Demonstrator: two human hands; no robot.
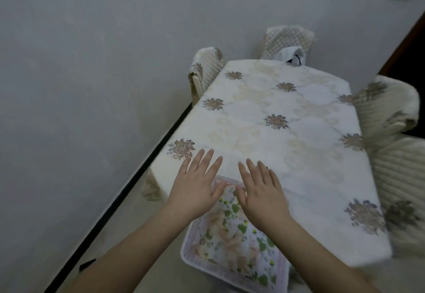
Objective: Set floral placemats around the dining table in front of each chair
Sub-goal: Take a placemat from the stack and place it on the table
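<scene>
Two flat hands: left hand (195, 187), right hand (261, 195), over placemat (232, 246), table (287, 136).

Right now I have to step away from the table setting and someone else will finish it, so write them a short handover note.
Left hand: open, fingers spread, flat over the far end of the floral placemat, holding nothing.
Right hand: open, same pose, beside the left.
The placemat lies at the near end of the table, overhanging the edge towards you; both hands seem to be smoothing it.
Done: that one placemat is down. No other shows on the tablecloth.
Left: the covered chairs at the far left, far end and right side have no placemats yet. No spare placemats are in view.
</scene>
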